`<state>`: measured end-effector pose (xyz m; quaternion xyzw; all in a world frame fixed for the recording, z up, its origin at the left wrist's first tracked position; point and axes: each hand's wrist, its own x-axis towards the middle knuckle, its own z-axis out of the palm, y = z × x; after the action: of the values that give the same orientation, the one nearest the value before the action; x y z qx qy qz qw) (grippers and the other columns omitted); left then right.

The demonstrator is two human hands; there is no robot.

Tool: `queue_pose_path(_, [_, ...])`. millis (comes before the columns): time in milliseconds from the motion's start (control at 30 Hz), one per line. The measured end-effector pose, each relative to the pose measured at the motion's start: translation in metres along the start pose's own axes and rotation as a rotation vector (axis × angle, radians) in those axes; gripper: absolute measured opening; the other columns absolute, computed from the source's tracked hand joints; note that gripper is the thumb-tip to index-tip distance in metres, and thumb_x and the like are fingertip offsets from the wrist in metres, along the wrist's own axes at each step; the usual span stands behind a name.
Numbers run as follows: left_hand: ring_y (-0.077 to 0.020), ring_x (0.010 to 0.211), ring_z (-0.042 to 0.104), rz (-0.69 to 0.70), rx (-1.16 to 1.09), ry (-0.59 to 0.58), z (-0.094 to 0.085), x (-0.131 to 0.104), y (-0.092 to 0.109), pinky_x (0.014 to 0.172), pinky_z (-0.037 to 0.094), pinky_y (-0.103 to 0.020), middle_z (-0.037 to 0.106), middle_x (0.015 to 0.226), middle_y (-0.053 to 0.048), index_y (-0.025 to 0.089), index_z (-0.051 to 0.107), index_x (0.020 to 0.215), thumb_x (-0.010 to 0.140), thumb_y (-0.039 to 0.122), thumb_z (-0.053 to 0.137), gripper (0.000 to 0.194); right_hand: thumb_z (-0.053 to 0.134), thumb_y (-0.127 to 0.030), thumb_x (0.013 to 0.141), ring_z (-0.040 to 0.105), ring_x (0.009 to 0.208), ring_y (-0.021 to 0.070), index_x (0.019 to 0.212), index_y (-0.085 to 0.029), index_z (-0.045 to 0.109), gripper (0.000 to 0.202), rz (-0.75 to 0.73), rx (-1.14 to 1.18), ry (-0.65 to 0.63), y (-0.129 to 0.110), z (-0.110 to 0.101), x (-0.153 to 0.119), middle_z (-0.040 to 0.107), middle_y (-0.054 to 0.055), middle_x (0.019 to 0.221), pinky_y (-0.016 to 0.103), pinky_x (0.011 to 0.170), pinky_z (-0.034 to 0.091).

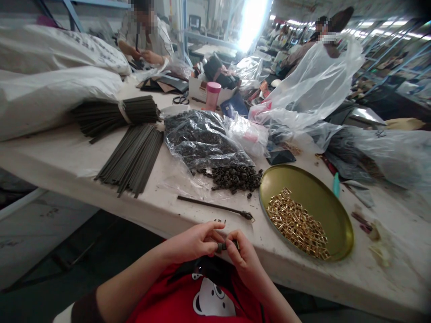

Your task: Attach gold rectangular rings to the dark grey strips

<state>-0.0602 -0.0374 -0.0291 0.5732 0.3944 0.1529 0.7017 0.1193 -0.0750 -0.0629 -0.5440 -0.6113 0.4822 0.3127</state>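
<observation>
Close to my body, at the table's front edge, my left hand [197,242] and my right hand [241,252] pinch a short dark strap [221,247] between them. A glint of gold shows at its right end, by my right fingers; the rest of the strap is hidden. Just beyond my hands lies another narrow dark strap [212,206] with a gold buckle [252,218] at its right end. A few small metal bits [220,220] sit near my left fingertips. To the right, a round gold-coloured tray [336,215] holds a heap of small gold buckles [296,224].
Small dark loops [235,178] spill from a clear plastic bag [205,139]. Loose dark strips [133,157] and a tied bundle [141,109] lie left. Behind stand a pink-lidded jar [213,95], scissors [181,99] and a phone [281,156]. A person [144,40] sits across the table.
</observation>
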Motion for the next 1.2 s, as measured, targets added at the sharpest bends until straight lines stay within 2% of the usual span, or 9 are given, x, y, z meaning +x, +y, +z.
queue_pose_path(67, [-0.0124,0.062,0.056,-0.091,0.115,-0.009,-0.001,-0.002,-0.001,0.054,0.041,-0.020,0.064,0.077,-0.004,0.012,0.056,0.099,0.078,0.024,0.043,0.028,0.040,-0.033,0.086,0.043,0.060,0.0130,0.075,-0.020,0.045,0.017,0.003,-0.027,0.033,0.002,0.001,-0.001,0.044,-0.003,0.065,0.024,0.057,0.035])
queue_pose_path(167, [-0.0094,0.050,0.049,-0.140,0.171,-0.073,-0.003,-0.005,-0.002,0.049,0.037,-0.019,0.057,0.060,0.000,0.012,0.059,0.076,0.083,0.035,0.038,0.032,0.039,-0.033,0.086,0.041,0.058,0.0125,0.075,-0.020,0.044,0.018,0.004,-0.044,0.054,0.002,0.004,0.000,0.042,-0.004,0.064,0.024,0.055,0.035])
queue_pose_path(333, [-0.0085,0.049,0.046,-0.100,0.112,-0.047,0.000,-0.008,0.000,0.048,0.035,-0.018,0.055,0.059,0.002,0.013,0.056,0.071,0.082,0.037,0.041,0.030,0.039,-0.029,0.086,0.044,0.059,0.0124,0.076,-0.020,0.044,0.014,-0.045,-0.147,-0.006,-0.004,0.001,-0.001,0.046,-0.002,0.066,0.023,0.056,0.036])
queue_pose_path(600, [-0.0103,0.052,0.050,-0.079,0.234,-0.052,0.004,-0.006,0.006,0.049,0.037,-0.019,0.056,0.061,0.001,0.014,0.056,0.069,0.082,0.033,0.038,0.030,0.035,-0.028,0.088,0.049,0.061,0.0133,0.077,-0.020,0.042,0.015,-0.077,-0.221,-0.041,-0.007,0.001,-0.006,0.050,-0.001,0.067,0.023,0.056,0.039])
queue_pose_path(867, [-0.0117,0.056,0.054,0.025,0.392,-0.047,0.012,0.001,0.005,0.051,0.037,-0.019,0.061,0.066,0.000,0.015,0.060,0.079,0.083,0.024,0.036,0.026,0.032,-0.025,0.090,0.060,0.085,0.0182,0.109,-0.018,0.044,0.024,-0.190,-0.327,-0.045,-0.001,0.007,-0.009,0.064,0.006,0.091,0.029,0.074,0.046])
queue_pose_path(967, [-0.0148,0.062,0.056,0.096,0.633,0.060,0.003,0.010,0.006,0.054,0.036,-0.021,0.063,0.068,-0.002,0.017,0.062,0.076,0.083,0.031,0.040,0.027,0.033,-0.027,0.090,0.060,0.090,0.0201,0.111,-0.017,0.047,0.027,-0.250,-0.449,0.089,0.001,-0.003,0.004,0.064,0.009,0.098,0.031,0.076,0.047])
queue_pose_path(1067, [-0.0182,0.073,0.058,0.179,0.896,0.306,-0.016,0.025,0.003,0.061,0.038,-0.024,0.065,0.080,-0.003,0.019,0.062,0.087,0.081,0.036,0.048,0.023,0.031,-0.030,0.090,0.061,0.082,0.0210,0.103,-0.017,0.052,0.028,-0.252,-0.551,0.297,0.004,-0.022,0.026,0.064,0.009,0.090,0.033,0.071,0.048])
queue_pose_path(1133, [-0.0187,0.078,0.057,0.253,1.021,0.456,-0.027,0.035,-0.003,0.067,0.040,-0.026,0.063,0.087,-0.005,0.019,0.060,0.092,0.082,0.030,0.049,0.019,0.030,-0.030,0.090,0.060,0.081,0.0217,0.098,-0.017,0.055,0.029,-0.252,-0.609,0.395,0.011,-0.034,0.040,0.064,0.009,0.087,0.036,0.072,0.048])
queue_pose_path(1200, [-0.0183,0.081,0.056,0.285,1.088,0.509,-0.033,0.044,-0.012,0.071,0.040,-0.028,0.061,0.085,-0.005,0.018,0.060,0.086,0.083,0.022,0.047,0.014,0.031,-0.031,0.090,0.058,0.084,0.0228,0.092,-0.018,0.056,0.028,-0.301,-0.685,0.401,0.025,-0.040,0.051,0.062,0.009,0.087,0.038,0.076,0.047])
